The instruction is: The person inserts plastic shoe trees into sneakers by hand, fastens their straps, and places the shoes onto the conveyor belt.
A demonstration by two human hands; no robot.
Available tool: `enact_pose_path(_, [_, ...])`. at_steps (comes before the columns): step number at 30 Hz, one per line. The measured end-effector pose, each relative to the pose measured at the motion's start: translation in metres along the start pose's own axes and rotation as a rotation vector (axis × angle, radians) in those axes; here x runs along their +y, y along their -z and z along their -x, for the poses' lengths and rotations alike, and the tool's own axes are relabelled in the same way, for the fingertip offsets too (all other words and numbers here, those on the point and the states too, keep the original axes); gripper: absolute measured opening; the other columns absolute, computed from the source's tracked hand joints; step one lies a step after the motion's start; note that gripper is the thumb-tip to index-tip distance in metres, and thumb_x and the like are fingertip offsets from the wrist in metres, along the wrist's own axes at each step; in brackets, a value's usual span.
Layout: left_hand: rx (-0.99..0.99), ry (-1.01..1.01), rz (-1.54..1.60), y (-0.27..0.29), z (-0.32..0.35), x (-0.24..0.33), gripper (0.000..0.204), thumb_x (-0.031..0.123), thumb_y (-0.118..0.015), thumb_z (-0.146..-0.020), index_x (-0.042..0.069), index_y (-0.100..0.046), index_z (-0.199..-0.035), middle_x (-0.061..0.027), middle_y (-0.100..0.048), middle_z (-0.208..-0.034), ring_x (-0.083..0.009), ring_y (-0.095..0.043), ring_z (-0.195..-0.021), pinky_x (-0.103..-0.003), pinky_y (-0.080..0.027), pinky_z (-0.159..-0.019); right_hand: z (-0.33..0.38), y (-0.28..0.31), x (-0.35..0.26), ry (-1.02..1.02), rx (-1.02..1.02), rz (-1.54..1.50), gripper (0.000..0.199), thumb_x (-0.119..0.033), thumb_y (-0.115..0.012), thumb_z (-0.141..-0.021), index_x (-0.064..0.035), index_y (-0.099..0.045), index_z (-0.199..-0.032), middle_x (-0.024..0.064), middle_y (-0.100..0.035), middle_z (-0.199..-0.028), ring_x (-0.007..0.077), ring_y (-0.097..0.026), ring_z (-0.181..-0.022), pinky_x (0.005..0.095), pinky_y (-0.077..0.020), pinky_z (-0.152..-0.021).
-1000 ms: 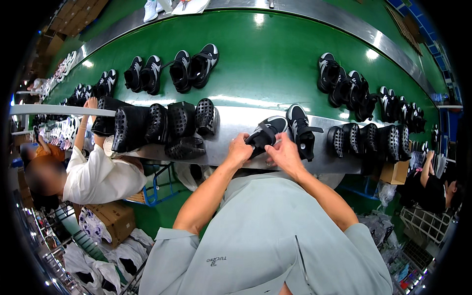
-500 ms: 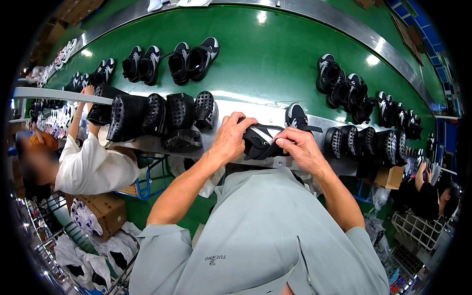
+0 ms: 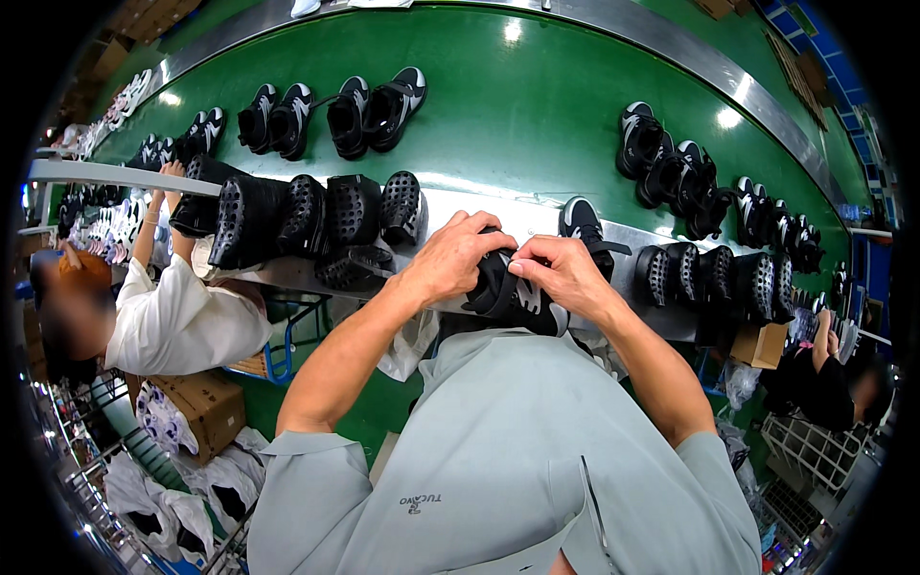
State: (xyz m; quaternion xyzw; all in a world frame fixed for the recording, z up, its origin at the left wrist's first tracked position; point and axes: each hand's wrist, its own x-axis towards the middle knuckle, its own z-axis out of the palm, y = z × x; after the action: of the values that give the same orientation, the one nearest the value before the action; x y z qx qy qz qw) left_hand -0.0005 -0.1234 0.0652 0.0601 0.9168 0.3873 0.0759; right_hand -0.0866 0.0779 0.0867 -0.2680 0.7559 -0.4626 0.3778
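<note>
In front of my body I hold a black shoe with white-grey accents [image 3: 522, 302], tilted so its toe points toward me and to the right. My left hand [image 3: 455, 257] is closed round the heel end, its fingers curled over the top. With thumb and forefinger together, my right hand [image 3: 559, 273] pinches at the shoe's collar; the exact part it grips is small and partly hidden. Just beyond my right hand, a similar black and grey shoe [image 3: 581, 222] stands on the metal ledge [image 3: 527, 213], its strap sticking out to the right.
Black perforated shoe forms [image 3: 350, 213] stand along the ledge on my left, more forms [image 3: 682, 273] on my right. Several black shoes [image 3: 369, 113] rest on the green conveyor belt [image 3: 517, 105]. A white-shirted person [image 3: 192, 321] works at left, another in black [image 3: 815, 383] at right.
The shoe in my hands has turned, its toe swinging toward my body. My right hand has shifted slightly left and up, to the collar; my left stays at the heel.
</note>
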Motion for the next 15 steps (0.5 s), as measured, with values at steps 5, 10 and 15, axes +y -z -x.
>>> enact_pose_path(5, [-0.014, -0.024, 0.041, 0.003, 0.001, 0.001, 0.061, -0.018, -0.054, -0.064, 0.009, -0.067, -0.118, -0.0116, -0.06, -0.125, -0.034, -0.055, -0.109, -0.041, -0.048, -0.097, -0.008, -0.01, 0.011, 0.126, 0.001, 0.015, 0.013, -0.012, -0.072, -0.091, 0.001, -0.07, -0.088, 0.0009, -0.06, -0.073, 0.0072, -0.051, -0.061, 0.0269, -0.0421, -0.054])
enact_pose_path(10, [0.036, 0.047, 0.1, -0.005, 0.009, -0.009, 0.065, -0.015, -0.056, -0.067, 0.012, -0.062, -0.126, -0.0121, -0.059, -0.122, -0.0361, -0.054, -0.111, -0.043, -0.047, -0.098, -0.016, -0.022, 0.005, 0.108, 0.046, 0.099, 0.018, -0.014, -0.077, -0.085, -0.0006, -0.065, -0.085, 0.0068, -0.063, -0.079, 0.0176, -0.059, -0.067, 0.033, -0.0477, -0.06])
enact_pose_path(15, [0.184, 0.524, 0.245, -0.035, 0.027, -0.04, 0.062, -0.006, -0.056, -0.075, 0.015, -0.057, -0.134, -0.0226, -0.058, -0.118, -0.0425, -0.056, -0.112, -0.045, -0.047, -0.098, -0.012, -0.024, 0.024, 0.237, 0.459, 0.364, 0.01, -0.012, -0.071, -0.087, -0.0056, -0.064, -0.09, 0.0103, -0.062, -0.085, 0.0302, -0.065, -0.075, 0.0398, -0.0518, -0.067])
